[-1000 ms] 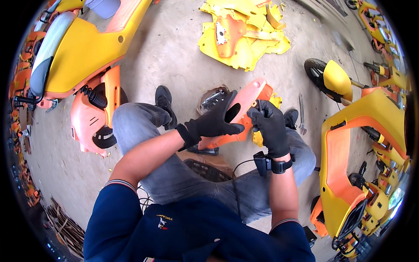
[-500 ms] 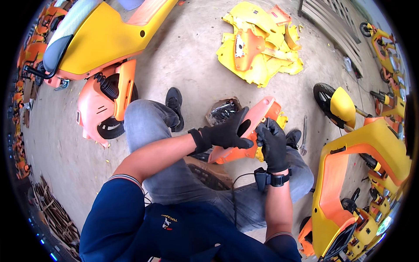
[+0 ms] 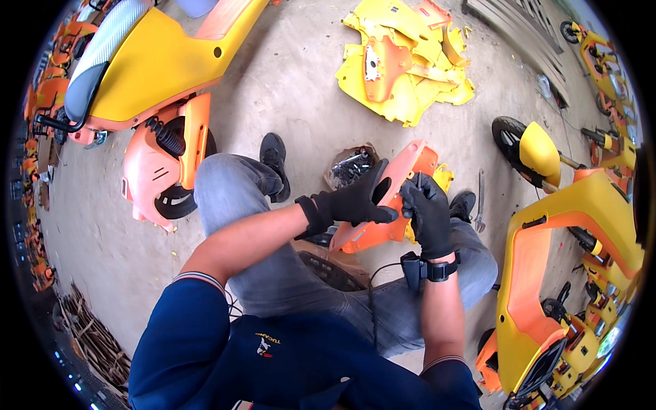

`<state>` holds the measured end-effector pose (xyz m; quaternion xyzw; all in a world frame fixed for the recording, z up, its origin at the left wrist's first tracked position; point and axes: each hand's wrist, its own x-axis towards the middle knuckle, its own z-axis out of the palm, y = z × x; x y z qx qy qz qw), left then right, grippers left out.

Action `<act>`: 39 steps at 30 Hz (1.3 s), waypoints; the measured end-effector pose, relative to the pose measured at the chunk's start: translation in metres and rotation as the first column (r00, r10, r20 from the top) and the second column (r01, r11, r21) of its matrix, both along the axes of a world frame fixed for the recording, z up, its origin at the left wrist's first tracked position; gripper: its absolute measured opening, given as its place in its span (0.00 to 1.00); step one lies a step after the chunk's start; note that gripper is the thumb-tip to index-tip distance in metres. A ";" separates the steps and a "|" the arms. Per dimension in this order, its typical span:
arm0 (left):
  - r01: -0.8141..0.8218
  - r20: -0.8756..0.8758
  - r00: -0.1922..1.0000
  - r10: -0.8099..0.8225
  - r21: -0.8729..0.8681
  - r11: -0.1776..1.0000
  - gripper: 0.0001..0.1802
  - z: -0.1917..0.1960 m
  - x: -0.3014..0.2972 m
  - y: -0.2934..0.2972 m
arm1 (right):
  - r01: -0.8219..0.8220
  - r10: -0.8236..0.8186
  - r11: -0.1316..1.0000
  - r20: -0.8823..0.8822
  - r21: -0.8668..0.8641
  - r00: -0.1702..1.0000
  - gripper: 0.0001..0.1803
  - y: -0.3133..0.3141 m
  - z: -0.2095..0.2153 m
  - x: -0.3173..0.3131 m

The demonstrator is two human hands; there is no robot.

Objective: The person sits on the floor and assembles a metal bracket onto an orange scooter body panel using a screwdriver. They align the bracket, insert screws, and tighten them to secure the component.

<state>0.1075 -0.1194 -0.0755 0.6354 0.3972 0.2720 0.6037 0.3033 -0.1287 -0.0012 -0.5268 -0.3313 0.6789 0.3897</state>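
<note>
An orange plastic scooter panel stands tilted between my legs, with a yellow piece showing behind it. My left hand, in a black glove, holds the panel's left side, thumb and fingers spread along it. At the panel's right edge my right hand, also gloved, has its fingers pinched together. Whatever sits in that pinch is too small and dark to name. Just beyond my left hand, a container of dark small hardware rests on the floor.
A wrench lies right of my foot. Yellow and orange panels are heaped ahead. A yellow-and-orange scooter body stands at left, and a scooter frame at right. Slatted boards lie far right, sticks near left.
The view has shifted slightly, and the panel sits a little higher in it. My left hand stays on the panel. My right hand's pinch remains at the panel's edge.
</note>
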 end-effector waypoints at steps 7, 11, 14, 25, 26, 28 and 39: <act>0.144 0.355 0.934 -0.047 -0.253 0.957 0.53 0.014 0.002 0.010 | 0.041 -0.040 0.999 -0.017 0.021 0.999 0.13 0.004 -0.001 -0.004; 0.153 0.373 0.928 -0.015 -0.344 0.927 0.47 0.022 0.003 0.009 | 0.055 -0.054 0.998 -0.028 0.026 0.998 0.14 0.003 0.000 -0.004; 0.169 0.402 0.916 0.003 -0.391 0.905 0.48 0.015 0.002 0.007 | 0.060 -0.059 0.997 -0.036 0.038 0.998 0.15 0.003 0.000 -0.005; 0.119 0.486 0.867 0.108 -0.414 0.902 0.46 0.021 -0.005 0.017 | 0.055 -0.057 0.997 0.035 0.056 0.998 0.12 0.000 -0.005 0.013; 0.104 0.494 0.856 0.153 -0.454 0.885 0.45 0.025 -0.004 0.014 | 0.028 -0.033 0.998 0.100 0.053 0.994 0.12 -0.004 -0.004 0.013; 0.055 0.434 0.886 0.165 -0.451 0.891 0.42 0.039 -0.008 0.016 | -0.007 0.000 0.999 0.202 0.035 0.979 0.10 -0.006 0.005 0.007; 0.134 0.575 0.769 0.280 -0.572 0.809 0.37 0.027 -0.006 0.019 | -0.359 0.150 0.909 0.634 0.214 0.758 0.11 -0.006 -0.001 -0.012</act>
